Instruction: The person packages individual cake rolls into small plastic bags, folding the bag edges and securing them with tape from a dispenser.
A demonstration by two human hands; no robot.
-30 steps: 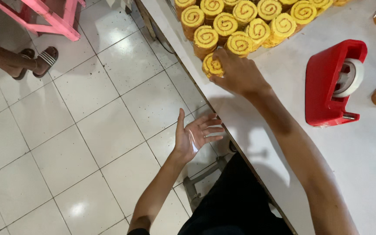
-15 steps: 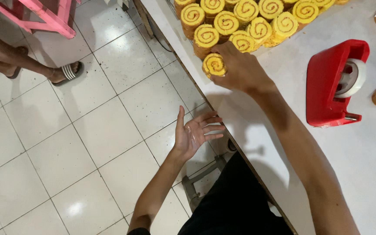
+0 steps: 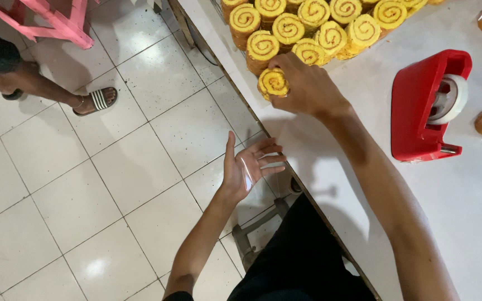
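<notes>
Roll slice (image 3: 273, 83) nearer edge — spiral up

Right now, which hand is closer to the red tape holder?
The right hand. It holds a yellow swirl roll slice on the white table, left of the red tape dispenser. The left hand is open off the table edge, farther away.

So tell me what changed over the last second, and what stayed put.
The right hand has drawn one yellow swirl roll slice away from the pile of slices, toward the table edge, gripping it throughout. A bystander's sandalled foot stepped further into view on the floor. The left hand stays open, palm up, beside the table; the red tape dispenser has not moved.
</notes>
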